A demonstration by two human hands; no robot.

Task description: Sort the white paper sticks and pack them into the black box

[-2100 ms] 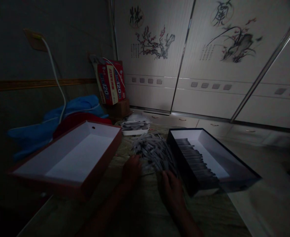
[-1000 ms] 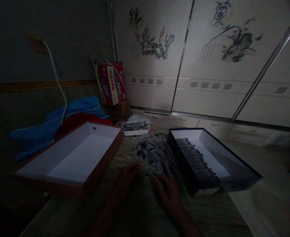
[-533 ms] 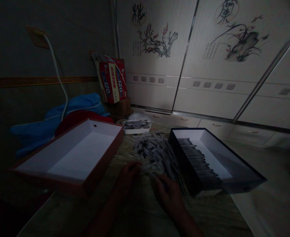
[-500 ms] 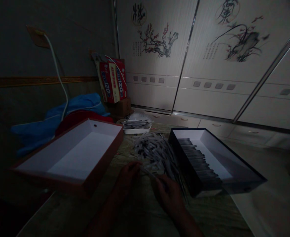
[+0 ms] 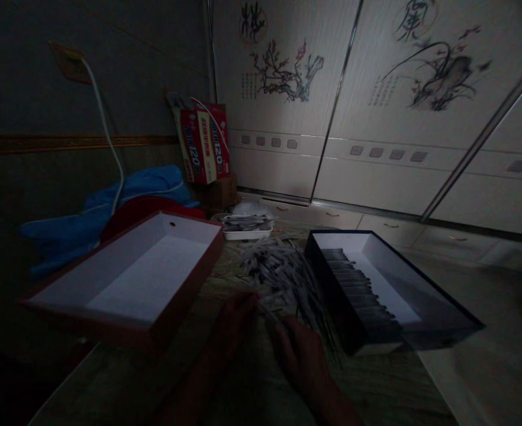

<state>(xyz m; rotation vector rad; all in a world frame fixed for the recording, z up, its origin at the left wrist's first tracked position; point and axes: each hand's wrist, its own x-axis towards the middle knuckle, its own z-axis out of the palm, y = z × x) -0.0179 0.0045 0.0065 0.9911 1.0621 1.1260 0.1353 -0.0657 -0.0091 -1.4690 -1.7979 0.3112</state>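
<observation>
The scene is very dark. A loose pile of thin pale strips (image 5: 279, 269) lies on the table between two open boxes. My left hand (image 5: 234, 322) and my right hand (image 5: 299, 352) rest at the pile's near edge, fingers curled on one slim strip (image 5: 270, 312) that spans between them. A dark box (image 5: 425, 307) on the right holds a neat row of strips (image 5: 354, 290) along its left side. On the left stands a red box (image 5: 123, 275) with a white, bare inside.
A small white tray (image 5: 245, 234) with more strips sits behind the pile. Blue and red cloth (image 5: 110, 204), a white cable (image 5: 105, 130) and a red carton (image 5: 203, 148) lie at the back left. Painted sliding doors (image 5: 376, 100) stand behind.
Both hands drew back from the pile toward me and came together on one strip. The view drifted slightly; the boxes and pile stayed put.
</observation>
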